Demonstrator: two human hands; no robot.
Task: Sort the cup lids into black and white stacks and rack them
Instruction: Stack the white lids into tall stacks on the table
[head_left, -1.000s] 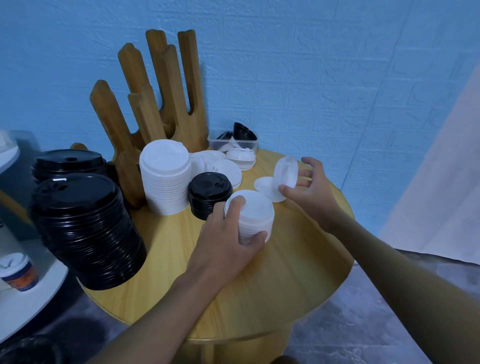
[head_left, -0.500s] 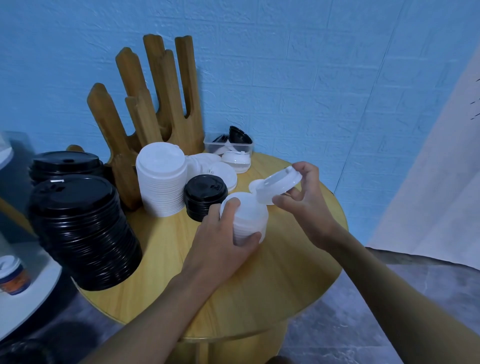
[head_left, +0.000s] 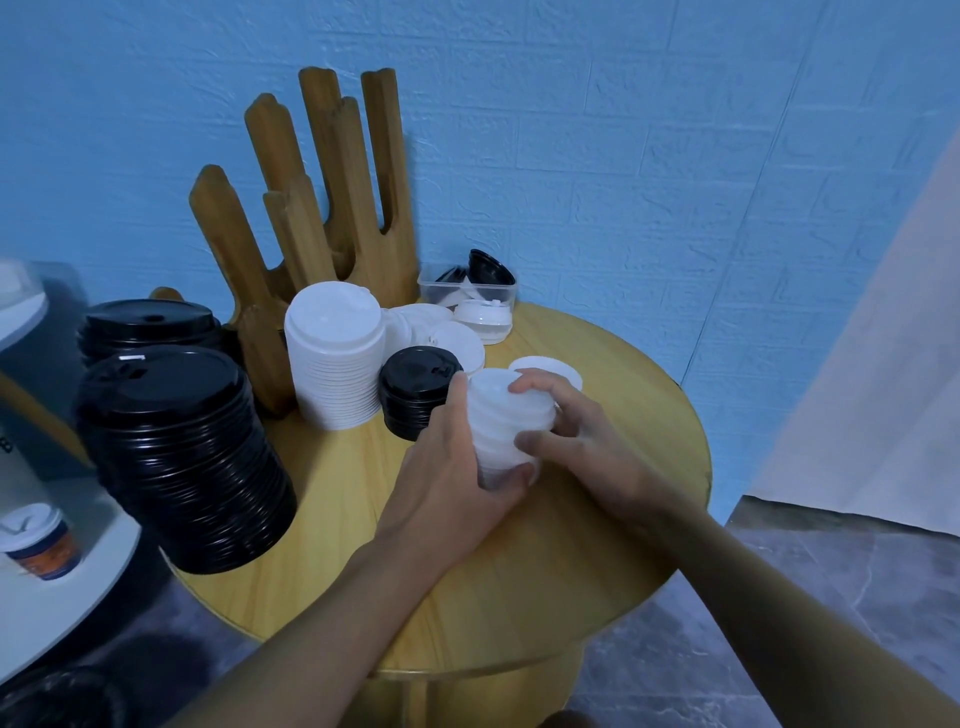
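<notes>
White plastic cup-lid stack (head_left: 496, 421), short, at the middle of the round wooden table (head_left: 597, 545), gripped from both sides: left hand (head_left: 452, 467) and right hand (head_left: 582, 441) each curl round it. Small black lid stack (head_left: 413, 389) just beside the left hand; slotted wooden rack (head_left: 332, 208) stands behind, near the blue wall (head_left: 623, 130)

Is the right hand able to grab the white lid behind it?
Probably yes: the white lid lies just beyond the right hand, nothing between, though that hand is busy holding the small stack.
</notes>
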